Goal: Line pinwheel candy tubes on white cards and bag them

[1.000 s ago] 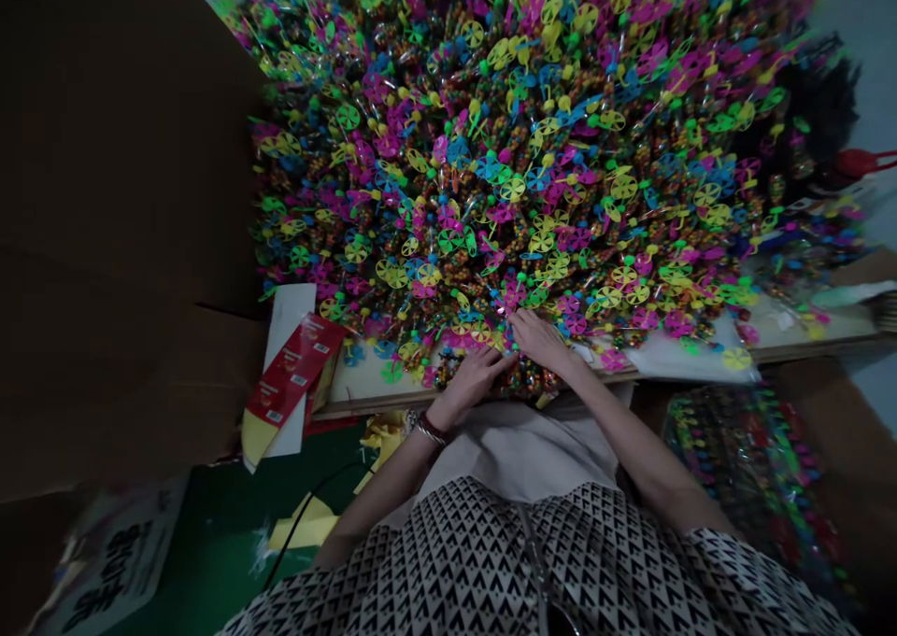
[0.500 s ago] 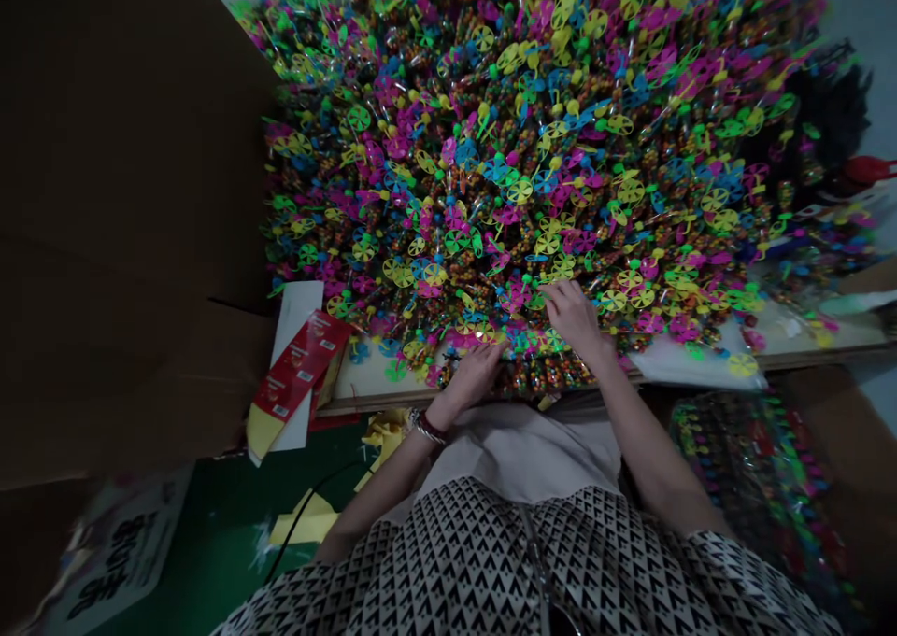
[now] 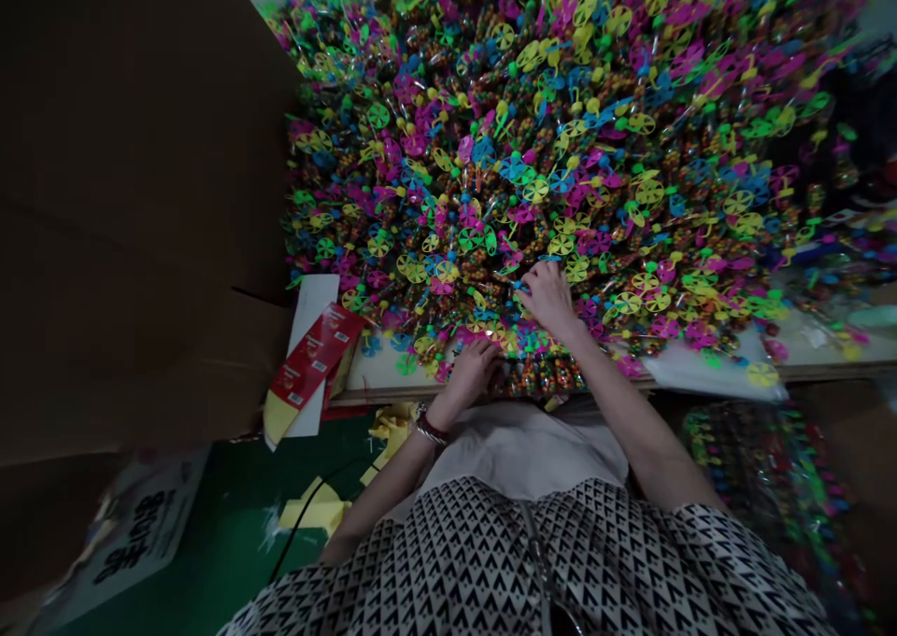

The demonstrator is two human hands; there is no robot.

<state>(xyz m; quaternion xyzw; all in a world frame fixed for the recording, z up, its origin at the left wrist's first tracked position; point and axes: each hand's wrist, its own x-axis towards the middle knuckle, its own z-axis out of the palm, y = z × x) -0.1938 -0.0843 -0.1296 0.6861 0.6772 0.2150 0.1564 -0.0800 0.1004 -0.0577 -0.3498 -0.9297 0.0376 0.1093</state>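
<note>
A large heap of clear tubes (image 3: 491, 262) filled with small coloured balls, with bright plastic fan-wheel tops, covers the table. My right hand (image 3: 550, 298) reaches into the heap's near part, thumb and fingers pinched at a blue-topped tube (image 3: 519, 287). Lower and to the left, my left hand (image 3: 474, 371) rests at the table's near edge with its fingers curled down. Whatever is under those fingers is hidden. Beside it, a row of the filled tubes (image 3: 545, 376) lies side by side along the edge, in front of my body.
A big cardboard box (image 3: 140, 216) stands close on the left. Red printed card strips (image 3: 317, 356) lean at the table's left corner. A clear plastic bag (image 3: 715, 373) lies on the right edge. Below right are packed toys (image 3: 771, 477); yellow paper scraps (image 3: 315, 510) lie on the green floor.
My right hand has shifted left and slightly up over the heap, to a blue-topped tube. My left hand stays near the edge, its fingers more curled. The whole view has moved slightly.
</note>
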